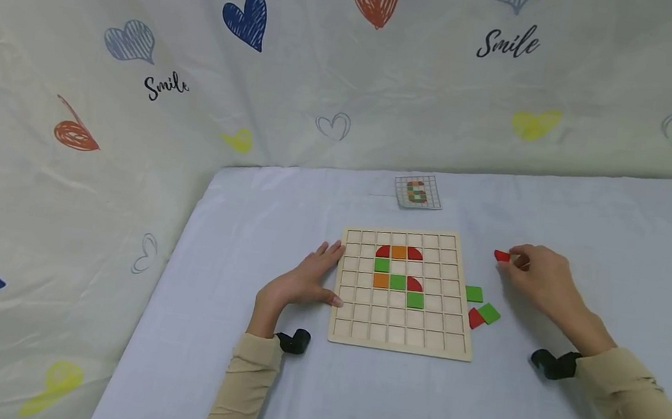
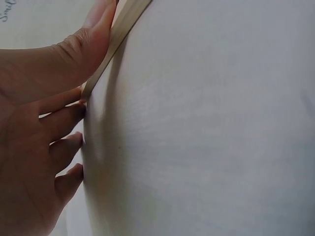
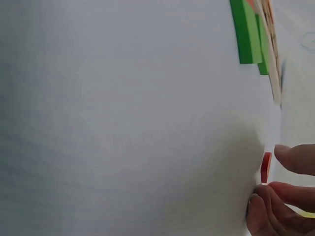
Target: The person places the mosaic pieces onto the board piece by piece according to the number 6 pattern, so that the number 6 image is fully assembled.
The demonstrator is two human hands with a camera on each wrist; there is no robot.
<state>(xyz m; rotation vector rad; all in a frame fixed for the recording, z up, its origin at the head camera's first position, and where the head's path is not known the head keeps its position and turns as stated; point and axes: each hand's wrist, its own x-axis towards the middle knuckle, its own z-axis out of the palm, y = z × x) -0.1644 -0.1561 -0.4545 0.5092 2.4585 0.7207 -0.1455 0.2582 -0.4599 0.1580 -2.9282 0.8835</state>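
Note:
A light wooden grid board [image 1: 399,329] lies on the table, with red quarter-round, orange and green square pieces set in several of its cells. Along the board's left edge rests my left hand [image 1: 305,279], fingers spread and thumb at the rim; the left wrist view shows the thumb [image 2: 81,51] against the board's side. My right hand [image 1: 542,277], to the right of the board, pinches a small red piece [image 1: 501,256] at its fingertips. In the right wrist view this red piece [image 3: 266,167] shows between thumb and index finger.
Two green squares [image 1: 474,294] and a red piece [image 1: 476,318] lie by the board's right edge. Behind the board is a pattern card [image 1: 418,191] printed with a coloured grid figure. A white cloth covers the table [image 1: 387,411]; a heart-printed curtain [image 1: 301,79] hangs behind.

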